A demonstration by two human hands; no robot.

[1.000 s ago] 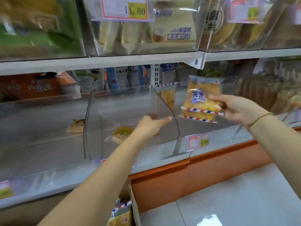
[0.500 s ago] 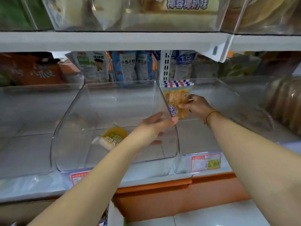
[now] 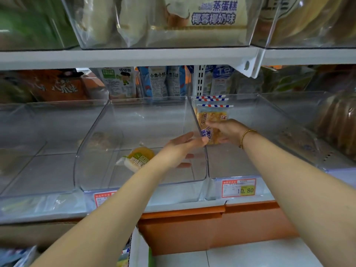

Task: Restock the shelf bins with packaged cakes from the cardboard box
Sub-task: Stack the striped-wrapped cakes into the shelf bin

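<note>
White shelf [image 3: 134,56], orange plinth [image 3: 212,230], pale tiled floor [image 3: 254,256]

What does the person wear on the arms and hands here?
The left arm and the right arm are bare: no sleeves in view, no gloves. Only a thin bracelet of small gold beads circles the right wrist.

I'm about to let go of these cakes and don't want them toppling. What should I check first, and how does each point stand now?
1. Right hand grip on the cake packets: ok, pinched upright.
2. Packets inside the right bin, beside its left wall: ok.
3. Left hand holding the middle bin rim steady: ok.
4. Packets' bottom edge resting on the bin floor: cannot tell, the hand hides it.
5. Bare floor beside them for more: ok.
</note>
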